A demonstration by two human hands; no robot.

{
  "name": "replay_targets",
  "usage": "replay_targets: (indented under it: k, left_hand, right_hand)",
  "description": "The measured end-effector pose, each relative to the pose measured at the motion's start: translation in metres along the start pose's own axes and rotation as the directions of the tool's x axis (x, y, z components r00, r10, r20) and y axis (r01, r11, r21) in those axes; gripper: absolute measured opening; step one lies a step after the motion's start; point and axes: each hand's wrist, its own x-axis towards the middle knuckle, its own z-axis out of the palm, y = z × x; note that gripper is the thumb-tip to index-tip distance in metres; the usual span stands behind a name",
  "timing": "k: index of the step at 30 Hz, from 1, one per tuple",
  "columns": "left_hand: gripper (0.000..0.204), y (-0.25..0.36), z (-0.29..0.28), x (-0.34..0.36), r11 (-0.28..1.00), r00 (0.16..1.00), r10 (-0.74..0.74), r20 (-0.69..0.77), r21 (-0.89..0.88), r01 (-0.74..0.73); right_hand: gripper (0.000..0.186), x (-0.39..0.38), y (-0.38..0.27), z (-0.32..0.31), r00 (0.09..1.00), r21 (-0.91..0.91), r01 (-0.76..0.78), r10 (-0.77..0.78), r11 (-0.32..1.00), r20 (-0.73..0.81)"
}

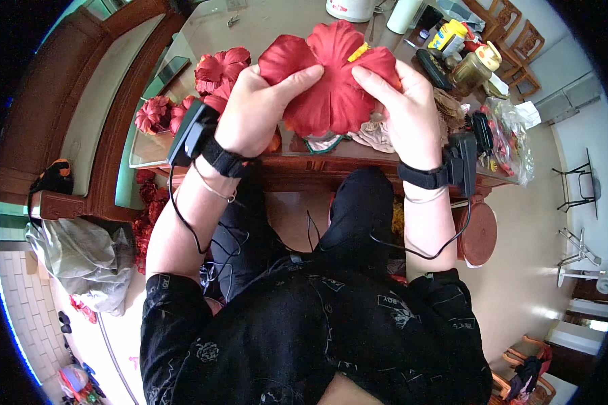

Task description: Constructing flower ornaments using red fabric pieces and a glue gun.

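Note:
Both my hands hold up a large red fabric flower (332, 88) with broad creased petals, above the near edge of the table. My left hand (267, 101) pinches its left side, thumb lying on the front of the petals. On the right side my right hand (405, 101) grips it the same way, with the fingers tucked behind. A small bit of yellow (358, 52) shows at the upper right petals. More red fabric flowers (221, 69) lie on the table beyond my left wrist. Crumpled pale cloth (373, 137) lies under the held flower.
A jar with a yellowish lid (475, 69), a yellow container (448, 36) and a dark case (432, 68) stand at the table's right. Clear plastic bags (513, 135) hang over the right corner. A phone (173, 70) rests at the left; a round stool (478, 233) stands below right.

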Motion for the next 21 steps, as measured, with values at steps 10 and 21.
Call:
replay_targets:
  k: [10,21]
  left_hand:
    - [0.019,-0.022,-0.005,0.041,0.996,0.994,-0.069,-0.080,-0.061,0.064]
    - [0.019,-0.026,-0.005,0.049,0.992,0.986,-0.118,-0.115,-0.066,0.111]
  right_hand:
    - [0.024,0.031,0.017,-0.008,0.990,-0.235,0.129,-0.138,0.963,-0.023]
    - [0.027,0.042,0.031,-0.014,0.975,-0.365,0.180,-0.215,0.913,-0.055]
